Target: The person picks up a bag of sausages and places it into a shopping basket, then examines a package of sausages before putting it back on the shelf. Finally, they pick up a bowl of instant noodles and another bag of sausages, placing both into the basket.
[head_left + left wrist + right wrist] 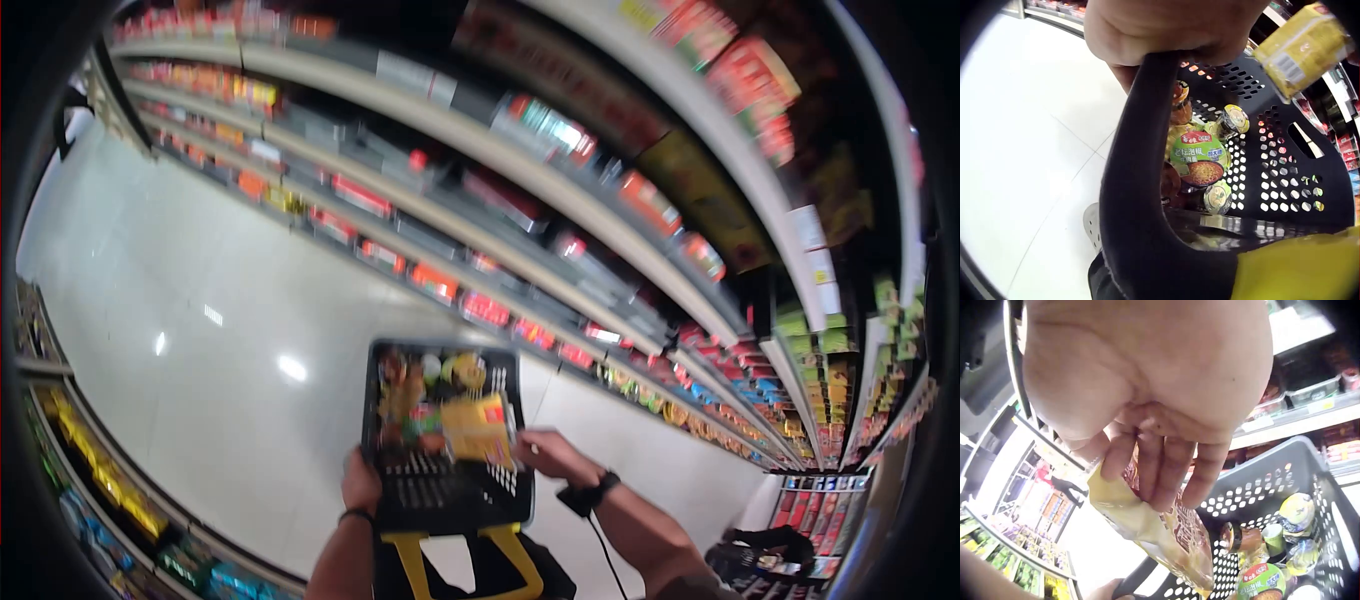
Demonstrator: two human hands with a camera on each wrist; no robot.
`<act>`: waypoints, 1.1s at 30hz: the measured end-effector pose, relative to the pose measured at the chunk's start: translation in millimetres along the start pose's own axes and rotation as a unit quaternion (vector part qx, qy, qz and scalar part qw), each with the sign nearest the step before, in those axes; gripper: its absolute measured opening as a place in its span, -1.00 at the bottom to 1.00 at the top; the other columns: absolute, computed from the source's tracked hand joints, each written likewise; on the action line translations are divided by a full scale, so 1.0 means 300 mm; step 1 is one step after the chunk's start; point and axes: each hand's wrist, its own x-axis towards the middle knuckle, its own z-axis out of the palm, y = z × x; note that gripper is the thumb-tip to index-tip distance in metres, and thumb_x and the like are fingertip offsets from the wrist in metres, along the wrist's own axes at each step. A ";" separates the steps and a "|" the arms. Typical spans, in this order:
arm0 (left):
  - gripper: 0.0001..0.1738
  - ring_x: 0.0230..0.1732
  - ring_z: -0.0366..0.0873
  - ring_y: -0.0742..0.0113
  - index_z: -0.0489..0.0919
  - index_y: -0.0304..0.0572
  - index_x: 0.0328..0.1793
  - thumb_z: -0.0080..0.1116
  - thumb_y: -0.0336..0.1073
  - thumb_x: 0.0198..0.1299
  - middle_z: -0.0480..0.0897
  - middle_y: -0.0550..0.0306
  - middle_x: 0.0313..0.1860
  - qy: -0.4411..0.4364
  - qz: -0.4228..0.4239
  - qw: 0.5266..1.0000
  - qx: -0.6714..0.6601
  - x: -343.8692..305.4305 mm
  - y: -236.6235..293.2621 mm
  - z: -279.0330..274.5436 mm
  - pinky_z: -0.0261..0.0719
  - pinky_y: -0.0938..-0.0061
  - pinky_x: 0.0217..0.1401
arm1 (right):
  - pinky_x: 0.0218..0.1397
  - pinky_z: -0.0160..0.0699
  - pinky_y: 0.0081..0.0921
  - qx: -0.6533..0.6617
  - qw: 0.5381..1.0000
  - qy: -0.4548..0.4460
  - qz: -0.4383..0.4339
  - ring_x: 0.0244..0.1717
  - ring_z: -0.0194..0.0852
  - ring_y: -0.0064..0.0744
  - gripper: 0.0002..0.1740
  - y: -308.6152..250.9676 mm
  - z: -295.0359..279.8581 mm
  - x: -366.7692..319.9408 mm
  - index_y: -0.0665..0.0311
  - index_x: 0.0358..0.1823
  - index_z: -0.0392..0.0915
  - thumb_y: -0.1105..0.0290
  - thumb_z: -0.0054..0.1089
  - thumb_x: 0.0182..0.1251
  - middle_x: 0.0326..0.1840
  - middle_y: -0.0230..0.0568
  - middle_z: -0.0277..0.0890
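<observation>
In the head view my left hand (362,482) grips the side rim of a black shopping basket (445,347); the left wrist view shows its fingers wrapped over that edge. My right hand (558,457) pinches a yellow plastic packet (478,430) with red print, tilted above the basket's right side. A barcode shows on the packet (1302,55) in the left wrist view. Seen from the right wrist, the fingers (1166,469) lie along the packet's upper part. Inside the basket sit a green-lidded instant noodle bowl (1197,153) and several smaller tubs and jars.
Long shelves (420,165) of packaged goods run along the far side and right. A low shelf with yellow packs (100,460) stands at the lower left. Pale shiny floor (230,300) lies between. A distant person (1066,487) stands in the aisle. The basket's yellow handle (525,570) hangs nearest me.
</observation>
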 end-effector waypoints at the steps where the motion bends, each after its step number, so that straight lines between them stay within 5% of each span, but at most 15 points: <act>1: -0.55 0.05 0.56 -0.32 0.36 -0.06 0.35 -0.10 -0.24 0.34 0.60 -0.28 0.08 0.020 0.041 0.999 0.004 0.035 -0.059 0.047 0.49 -0.06 0.11 | -0.37 0.34 -0.53 -0.097 0.994 0.010 -0.052 -0.46 0.20 -0.58 -0.80 -0.144 -0.001 -0.110 0.33 -0.32 0.47 0.36 0.01 0.43 -0.52 -0.31 0.32; 2: -0.56 0.02 0.58 -0.32 0.36 -0.09 0.33 -0.10 -0.21 0.35 0.63 -0.30 0.00 -0.007 0.040 0.999 -0.019 0.031 -0.052 0.028 0.49 -0.08 0.07 | -0.30 0.33 -0.56 -0.096 0.989 0.041 -0.105 -0.41 0.18 -0.60 -0.79 -0.105 -0.020 -0.172 0.35 -0.27 0.49 0.35 0.01 0.46 -0.48 -0.34 0.30; 5: -0.52 -0.01 0.59 -0.34 0.31 -0.13 0.31 -0.01 -0.14 0.31 0.67 -0.28 -0.12 -0.050 0.053 0.997 -0.002 0.055 -0.088 0.022 0.48 -0.08 0.05 | -0.33 0.29 -0.55 -0.098 0.987 0.124 -0.038 -0.41 0.12 -0.63 -0.73 -0.151 -0.024 -0.377 0.37 -0.36 0.42 0.32 0.06 0.47 -0.53 -0.38 0.20; 8: -0.52 0.04 0.57 -0.36 0.33 -0.18 0.28 -0.02 -0.09 0.33 0.64 -0.40 -0.06 -0.085 0.055 0.995 0.007 -0.004 -0.018 -0.094 0.48 -0.10 0.09 | -0.37 0.21 -0.65 -0.046 0.981 0.189 -0.011 -0.45 0.11 -0.77 -0.78 -0.173 0.000 -0.526 0.30 -0.35 0.51 0.35 0.10 0.48 -0.53 -0.60 0.24; 11: -0.52 0.06 0.56 -0.34 0.38 -0.23 0.19 0.03 -0.04 0.31 0.64 -0.38 -0.05 -0.072 0.065 0.995 -0.033 0.021 -0.068 -0.102 0.50 -0.06 0.10 | -0.30 0.28 -0.66 -0.009 0.971 0.239 -0.001 -0.40 0.19 -0.76 -0.80 -0.180 0.044 -0.623 0.32 -0.29 0.54 0.35 0.10 0.47 -0.49 -0.58 0.34; 13: -0.17 0.05 0.61 -0.22 0.35 -0.20 0.18 0.50 0.06 -0.12 0.66 -0.25 -0.04 -0.072 0.059 0.995 -0.035 0.064 -0.093 -0.147 0.56 0.04 0.08 | -0.26 0.31 -0.66 -0.005 0.967 0.254 -0.007 -0.38 0.22 -0.75 -0.80 -0.179 0.082 -0.674 0.33 -0.27 0.55 0.35 0.10 0.47 -0.46 -0.57 0.38; 14: -0.17 0.05 0.61 -0.22 0.35 -0.20 0.18 0.50 0.06 -0.12 0.66 -0.25 -0.04 -0.071 0.065 0.995 -0.034 0.077 -0.112 -0.165 0.56 0.04 0.08 | -0.23 0.33 -0.66 -0.001 0.965 0.260 -0.012 -0.36 0.25 -0.74 -0.80 -0.176 0.099 -0.683 0.34 -0.24 0.56 0.35 0.10 0.47 -0.43 -0.55 0.42; 16: -0.42 0.07 0.57 -0.30 0.40 -0.29 0.12 0.13 0.06 0.23 0.63 -0.35 -0.03 -0.066 0.094 0.993 -0.029 0.032 -0.092 -0.280 0.52 0.00 0.09 | -0.20 0.35 -0.66 0.000 0.965 0.261 -0.008 -0.33 0.28 -0.73 -0.79 -0.160 0.134 -0.697 0.36 -0.22 0.56 0.34 0.09 0.47 -0.41 -0.53 0.44; 24: -0.31 0.10 0.58 -0.24 0.37 -0.33 0.22 0.25 0.07 0.19 0.64 -0.28 0.02 -0.035 0.023 0.999 0.029 0.182 -0.364 -0.374 0.52 0.06 0.15 | -0.14 0.37 -0.65 -0.012 0.975 0.222 0.008 -0.29 0.32 -0.70 -0.77 -0.208 0.274 -0.691 0.38 -0.20 0.55 0.33 0.05 0.50 -0.38 -0.51 0.47; 26: -0.31 -0.02 0.60 0.05 0.52 -0.29 0.23 0.17 0.18 0.26 0.67 -0.07 0.05 -0.052 0.006 0.981 -0.188 0.255 -0.486 -0.360 0.57 0.20 -0.03 | -0.18 0.39 -0.60 -0.048 0.976 0.209 -0.034 -0.31 0.32 -0.67 -0.77 -0.200 0.270 -0.682 0.37 -0.21 0.55 0.32 0.07 0.48 -0.40 -0.46 0.47; 27: -0.35 -0.05 0.60 0.07 0.52 -0.31 0.21 0.16 0.14 0.28 0.67 -0.10 0.02 -0.031 0.013 0.987 -0.156 0.236 -0.509 -0.395 0.57 0.18 -0.06 | -0.04 0.48 -0.46 -0.037 0.968 0.240 -0.066 -0.20 0.47 -0.41 -0.77 -0.345 0.330 -0.708 0.38 -0.11 0.58 0.45 -0.04 0.38 -0.27 -0.24 0.57; 33: -0.56 -0.15 0.57 0.11 0.54 -0.33 0.13 0.07 -0.09 0.36 0.66 -0.08 -0.06 0.033 0.007 0.969 -0.243 0.143 -0.541 -0.618 0.59 0.20 -0.14 | -0.02 0.49 -0.48 -0.057 0.968 0.224 -0.093 -0.18 0.49 -0.44 -0.74 -0.459 0.312 -0.705 0.35 -0.07 0.61 0.45 -0.05 0.37 -0.24 -0.25 0.59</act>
